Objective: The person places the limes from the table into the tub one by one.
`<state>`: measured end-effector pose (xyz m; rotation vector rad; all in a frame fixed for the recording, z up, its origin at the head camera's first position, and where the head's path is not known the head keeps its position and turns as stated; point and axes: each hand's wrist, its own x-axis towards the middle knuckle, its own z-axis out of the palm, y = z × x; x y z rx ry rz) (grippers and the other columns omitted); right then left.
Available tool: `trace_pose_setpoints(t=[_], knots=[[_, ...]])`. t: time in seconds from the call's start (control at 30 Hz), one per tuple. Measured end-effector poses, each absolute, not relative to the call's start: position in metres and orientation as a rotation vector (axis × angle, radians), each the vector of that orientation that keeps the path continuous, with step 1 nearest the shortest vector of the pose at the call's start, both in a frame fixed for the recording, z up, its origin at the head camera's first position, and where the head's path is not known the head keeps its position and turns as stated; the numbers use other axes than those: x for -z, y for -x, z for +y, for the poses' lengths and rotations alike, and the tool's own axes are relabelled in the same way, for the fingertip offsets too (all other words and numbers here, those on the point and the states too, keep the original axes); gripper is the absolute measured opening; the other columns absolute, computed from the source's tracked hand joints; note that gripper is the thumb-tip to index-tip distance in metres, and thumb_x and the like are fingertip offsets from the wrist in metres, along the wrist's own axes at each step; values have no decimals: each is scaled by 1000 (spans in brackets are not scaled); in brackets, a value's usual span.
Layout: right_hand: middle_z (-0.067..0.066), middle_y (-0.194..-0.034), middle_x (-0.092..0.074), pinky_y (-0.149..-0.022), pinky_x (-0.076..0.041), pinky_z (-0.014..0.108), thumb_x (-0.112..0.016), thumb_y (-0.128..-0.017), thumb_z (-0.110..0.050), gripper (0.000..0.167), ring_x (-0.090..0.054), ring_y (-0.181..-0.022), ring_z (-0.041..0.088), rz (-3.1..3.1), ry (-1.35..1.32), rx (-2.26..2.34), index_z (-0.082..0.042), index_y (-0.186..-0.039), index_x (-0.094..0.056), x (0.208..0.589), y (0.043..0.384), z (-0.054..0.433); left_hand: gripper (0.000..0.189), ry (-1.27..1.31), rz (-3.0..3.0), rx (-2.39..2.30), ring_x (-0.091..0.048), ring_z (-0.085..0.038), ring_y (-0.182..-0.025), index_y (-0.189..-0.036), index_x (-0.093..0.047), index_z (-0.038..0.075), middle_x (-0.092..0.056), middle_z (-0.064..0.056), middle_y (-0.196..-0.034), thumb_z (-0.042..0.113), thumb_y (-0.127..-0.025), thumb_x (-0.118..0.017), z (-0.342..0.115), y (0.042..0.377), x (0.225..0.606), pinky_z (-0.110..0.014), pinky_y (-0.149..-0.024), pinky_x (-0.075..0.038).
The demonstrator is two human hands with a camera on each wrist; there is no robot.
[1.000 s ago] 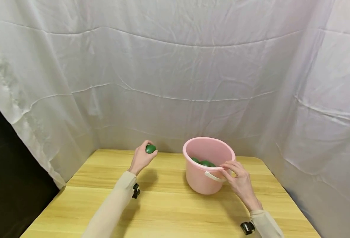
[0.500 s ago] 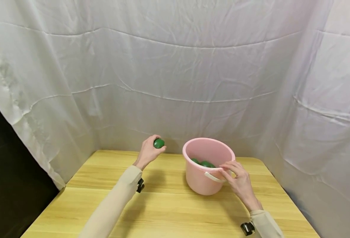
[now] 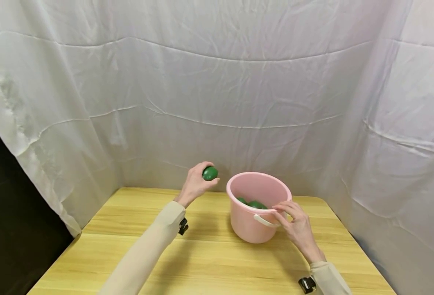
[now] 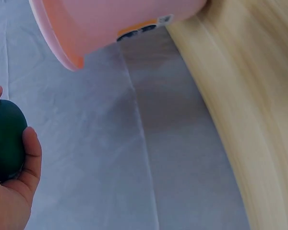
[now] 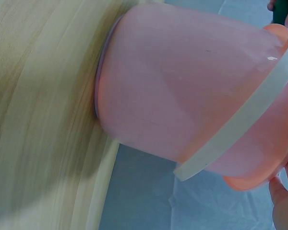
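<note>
In the head view, my left hand [image 3: 195, 183] grips a smooth dark green oval thing, like an avocado [image 3: 210, 173], in the air left of the pink bucket [image 3: 252, 227]. Fingers and thumb curl round it; the left wrist view shows the same green avocado [image 4: 6, 139] below and left of the bucket's rim. My right hand [image 3: 299, 227] pinches the bucket's rim at the near right, thumb outside and fingers over the edge. Inside the bucket lie several similar green avocados [image 3: 255, 204], partly hidden by the near wall.
The bucket stands upright on a light wooden table [image 3: 209, 262]. Its white handle [image 3: 265, 221] hangs against the near side. Pale cloth [image 3: 187, 102] hangs behind and at both sides of the table. A dark area [image 3: 10, 213] lies to the far left.
My left hand has moved right and a little upward with the avocado, coming closer to the bucket. The right hand and the bucket have stayed in place.
</note>
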<state>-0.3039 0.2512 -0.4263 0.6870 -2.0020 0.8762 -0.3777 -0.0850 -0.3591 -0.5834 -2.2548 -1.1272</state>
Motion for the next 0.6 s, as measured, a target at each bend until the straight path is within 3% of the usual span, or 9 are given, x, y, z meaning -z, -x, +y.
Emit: trace_pose_setpoints(t=[0.33, 0.6], knots=[[6, -97, -71, -98, -34, 5, -83, -71, 3, 25, -58, -101, 17, -1995, -684, -880, -7, -92, -76, 427, 305, 252, 48, 700, -2292, 1014, -61, -23, -99, -124, -64, 13, -61, -10, -118, 21, -80, -80, -62, 377, 354, -32, -78, -55], [5, -97, -71, -99, -34, 5, -83, -71, 3, 25, -58, -100, 17, -1997, -681, -879, -8, -93, -76, 424, 304, 253, 44, 826, -2275, 942, -62, -20, -99, -128, -62, 15, -58, -8, -120, 25, -87, -75, -40, 372, 359, -31, -81, -56]])
